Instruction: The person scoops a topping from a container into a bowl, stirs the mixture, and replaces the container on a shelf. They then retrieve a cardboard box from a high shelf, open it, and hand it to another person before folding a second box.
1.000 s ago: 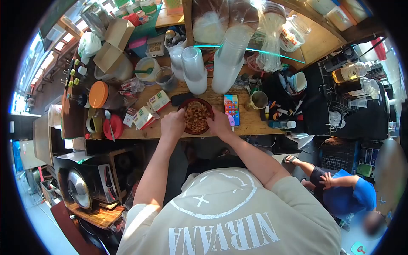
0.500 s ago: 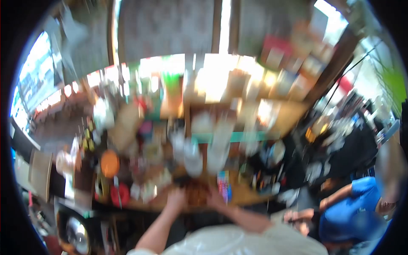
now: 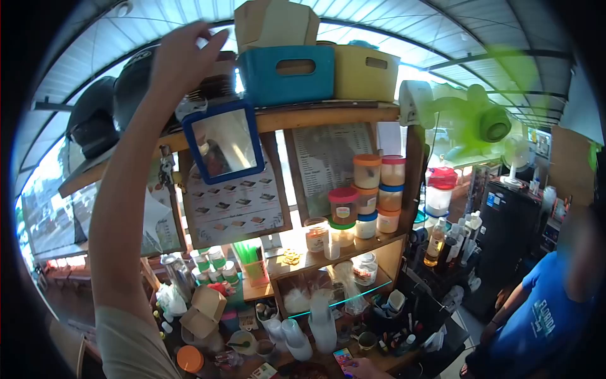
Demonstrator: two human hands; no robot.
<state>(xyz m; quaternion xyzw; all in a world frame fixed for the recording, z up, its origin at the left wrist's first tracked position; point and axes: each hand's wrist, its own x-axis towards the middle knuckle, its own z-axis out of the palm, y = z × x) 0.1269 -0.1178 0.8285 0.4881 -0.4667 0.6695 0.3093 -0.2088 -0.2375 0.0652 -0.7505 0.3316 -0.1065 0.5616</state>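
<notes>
My left hand (image 3: 183, 55) is raised high to the shelf at upper left. Its fingers are bent and spread, with a gap between them, and I see nothing held. Just beside it is a stack of dark, thin-edged items (image 3: 218, 85); contact cannot be made out. A blue-framed mirror (image 3: 228, 144) hangs below. To the right stands a blue bin (image 3: 287, 79) with cardboard boxes (image 3: 274, 25) in it. Low in the view, my right hand (image 3: 361, 369) is at the edge of a phone (image 3: 343, 357) with a lit, colourful screen. Most of its fingers are cut off or hidden.
A yellow bin (image 3: 366, 74) and dark helmets (image 3: 95, 120) sit on the shelf. Below are stacked lidded jars (image 3: 367, 196), plastic cups (image 3: 297, 341), an open cardboard box (image 3: 205, 309) and an orange lid (image 3: 190, 359). A person in a blue shirt (image 3: 543, 309) stands at right.
The view has tilted up from the counter to the shelf. My left hand has left a brown thing on the counter and risen to the shelf. My right hand is now beside the phone.
</notes>
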